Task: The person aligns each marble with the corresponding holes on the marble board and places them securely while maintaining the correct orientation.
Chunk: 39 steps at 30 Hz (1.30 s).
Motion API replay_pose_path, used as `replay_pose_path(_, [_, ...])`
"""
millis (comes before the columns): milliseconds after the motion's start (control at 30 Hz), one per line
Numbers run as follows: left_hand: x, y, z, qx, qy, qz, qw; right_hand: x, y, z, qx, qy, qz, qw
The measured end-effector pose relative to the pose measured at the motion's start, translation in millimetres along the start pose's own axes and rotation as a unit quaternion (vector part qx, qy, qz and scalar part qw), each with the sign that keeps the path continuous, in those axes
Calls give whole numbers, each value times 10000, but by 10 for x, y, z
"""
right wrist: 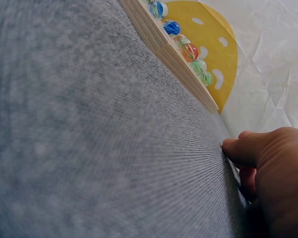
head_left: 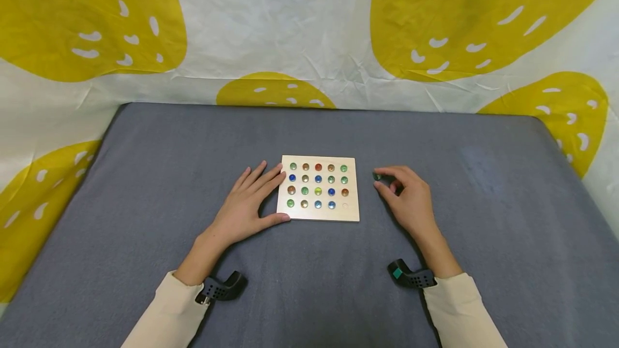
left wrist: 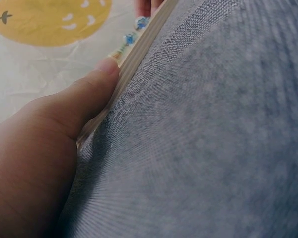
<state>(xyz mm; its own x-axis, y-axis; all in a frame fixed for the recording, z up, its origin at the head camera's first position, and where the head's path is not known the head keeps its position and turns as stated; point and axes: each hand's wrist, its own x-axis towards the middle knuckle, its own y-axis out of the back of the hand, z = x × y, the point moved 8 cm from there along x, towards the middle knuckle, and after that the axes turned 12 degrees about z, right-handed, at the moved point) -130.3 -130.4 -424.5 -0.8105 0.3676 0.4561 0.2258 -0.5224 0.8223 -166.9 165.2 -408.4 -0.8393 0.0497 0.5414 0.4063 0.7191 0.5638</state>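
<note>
A pale wooden board [head_left: 352, 212] lies flat on the cloth, with rows of coloured glass marbles [head_left: 318, 179] in its hollows. A hollow [head_left: 345, 205] shows without a marble at the near right corner. With fingers spread, my left hand [head_left: 245, 211] rests against the board's left side; its thumb [left wrist: 92, 91] touches the near edge in the left wrist view. To the right of the board, my right hand [head_left: 408, 197] pinches a dark green marble [head_left: 377, 176] between thumb and index finger, close to the cloth. In the right wrist view the fingers hide that marble.
Grey cloth [head_left: 309, 283] covers the table around the board. Behind it hangs a white curtain [head_left: 275, 20] with yellow fruit shapes. Each wrist wears a black camera mount, the left one [head_left: 224, 286] and the right one [head_left: 411, 275] both low above the cloth.
</note>
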Motion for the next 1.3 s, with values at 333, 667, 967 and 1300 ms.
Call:
replay_pose_path(333, [3, 3, 7, 11, 6, 3, 10000, 6, -16, 36, -48, -23, -18, 10000])
replay_pose_path(667, [11, 8, 13, 1, 3, -2, 10000, 8, -2, 28, -32, -66, -18, 10000])
replay_pose_path(967, [12, 18, 12, 23, 4, 4, 10000, 11, 11, 14, 123, -11, 146, 9998])
replay_pose_path(1300, [3, 11, 12, -51, -33, 29, 10000, -11, 25, 92, 737, -866, -137, 9934])
